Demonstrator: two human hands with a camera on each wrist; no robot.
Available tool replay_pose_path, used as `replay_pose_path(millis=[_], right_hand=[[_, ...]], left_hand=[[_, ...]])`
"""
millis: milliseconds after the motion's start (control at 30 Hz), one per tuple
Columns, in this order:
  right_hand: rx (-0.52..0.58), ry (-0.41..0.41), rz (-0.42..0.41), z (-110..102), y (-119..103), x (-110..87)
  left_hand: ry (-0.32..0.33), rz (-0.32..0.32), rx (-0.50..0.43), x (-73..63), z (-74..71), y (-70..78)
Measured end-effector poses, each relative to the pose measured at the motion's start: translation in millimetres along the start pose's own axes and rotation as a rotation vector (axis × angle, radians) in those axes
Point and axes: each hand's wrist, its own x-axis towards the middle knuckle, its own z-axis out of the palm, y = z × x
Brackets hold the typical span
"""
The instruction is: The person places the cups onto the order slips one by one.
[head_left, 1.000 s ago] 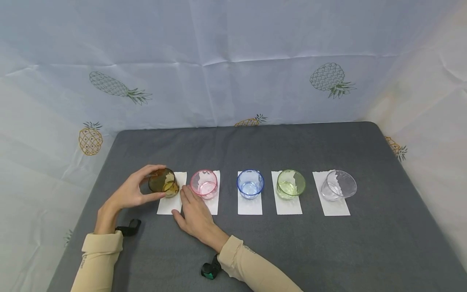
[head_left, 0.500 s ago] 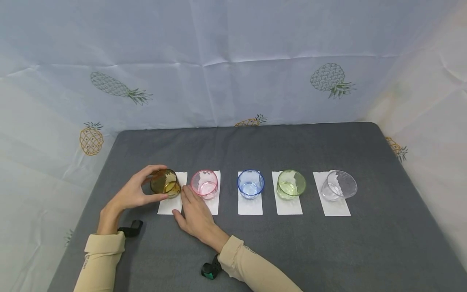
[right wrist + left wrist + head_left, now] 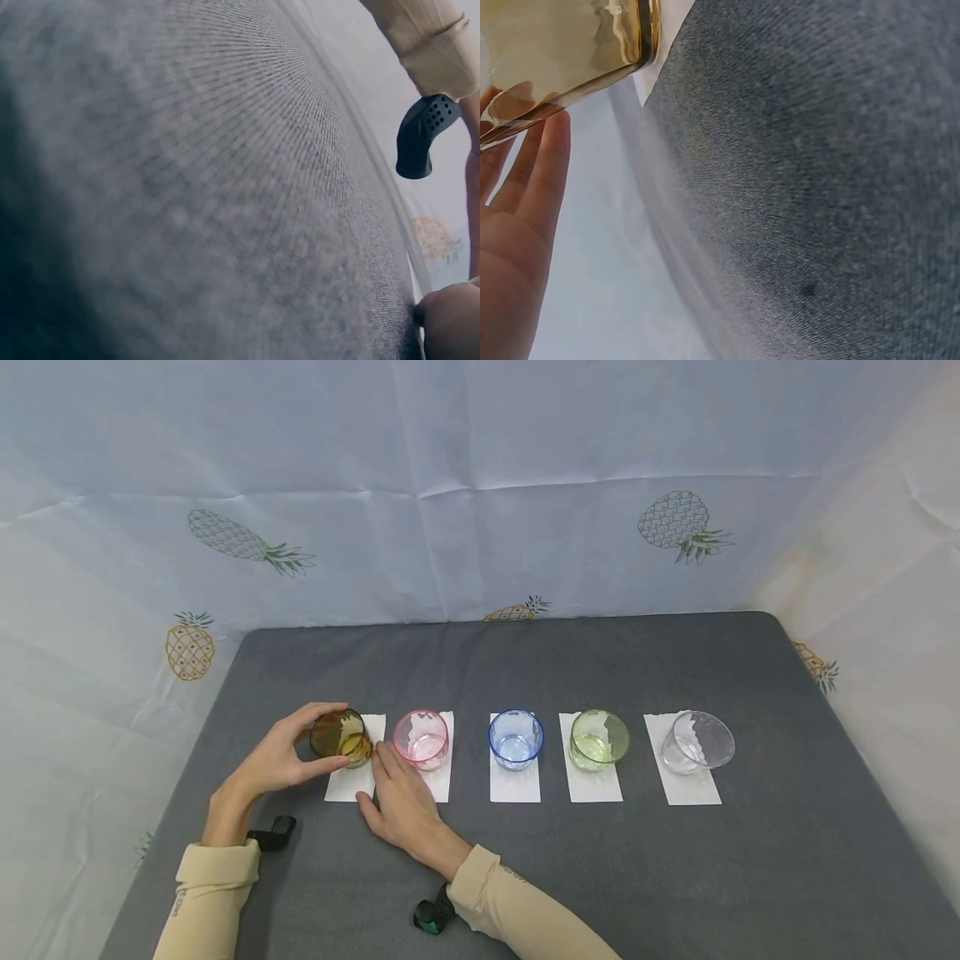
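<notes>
My left hand [image 3: 276, 758] holds an amber glass [image 3: 333, 737] between its thumb and fingers at the left end of a row of glasses. The glass stands over a white paper strip [image 3: 348, 787]; the left wrist view shows its tinted side [image 3: 555, 52] close to that paper. My right hand [image 3: 405, 803] lies palm down with fingers straight, its fingertips at the strip's right edge beside the glass. Under the right hand is part of another strip, which bears a pink-rimmed glass [image 3: 420, 735]. Only a little of the right hand [image 3: 454, 322] shows in its wrist view.
Further right stand a blue glass [image 3: 515, 739], a green glass [image 3: 597, 741] and a clear glass [image 3: 697, 742], each on a white paper strip. A dark grey cloth [image 3: 510, 668] covers the table. Behind it hangs a pineapple-print curtain [image 3: 450, 543].
My left hand and the amber glass have shifted slightly to the right, closer to the right fingertips. The right hand has stayed in place.
</notes>
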Motion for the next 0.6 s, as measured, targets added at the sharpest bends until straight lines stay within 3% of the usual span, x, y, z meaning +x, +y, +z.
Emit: replay_pose_path(millis=[267, 433, 600], right_hand=[[-0.002, 0.008, 0.002, -9, -2, -2.7], [0.025, 0.067, -0.078, -22, -3, -10.1], [0.139, 0.099, -0.183, -51, -4, -26.9]], left_hand=[[0.013, 0.016, 0.007, 0.6, 0.8, -0.5], [0.044, 0.037, -0.015, -4.4, 1.5, -2.0], [0.127, 0.069, -0.027, -9.7, 1.7, 1.3]])
